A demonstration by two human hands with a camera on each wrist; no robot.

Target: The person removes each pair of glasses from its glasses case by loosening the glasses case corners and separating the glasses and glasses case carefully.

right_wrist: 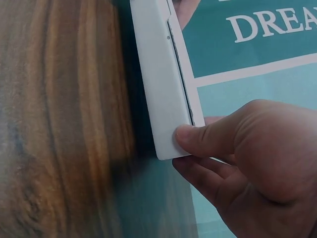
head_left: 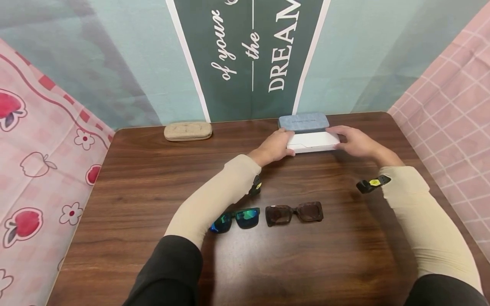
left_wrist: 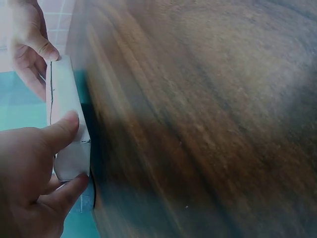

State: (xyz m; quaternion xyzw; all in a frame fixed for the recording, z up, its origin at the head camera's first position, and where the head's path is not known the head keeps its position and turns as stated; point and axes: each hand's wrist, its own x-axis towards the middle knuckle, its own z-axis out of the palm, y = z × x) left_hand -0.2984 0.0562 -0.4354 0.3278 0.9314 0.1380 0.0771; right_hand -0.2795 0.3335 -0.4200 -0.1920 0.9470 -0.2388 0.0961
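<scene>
A slim white glasses case point(head_left: 313, 142) is held level between both hands near the back of the table. My left hand point(head_left: 274, 147) grips its left end, with the thumb on the front face in the left wrist view. At the other end, my right hand point(head_left: 354, 143) pinches it; the right wrist view shows the thumb point(right_wrist: 190, 139) pressed near the corner and the fingers beneath. A seam runs along the long side of the white case. Right behind it sits a blue glasses case point(head_left: 304, 122), its lower part hidden.
At the back left of the brown wooden table point(head_left: 153, 191) lies a beige glasses case point(head_left: 188, 131). Blue-green mirrored sunglasses point(head_left: 246, 218), partly covered by the left sleeve, lie beside brown square-framed sunglasses point(head_left: 309, 211). A printed cloth point(head_left: 252, 102) hangs behind the table.
</scene>
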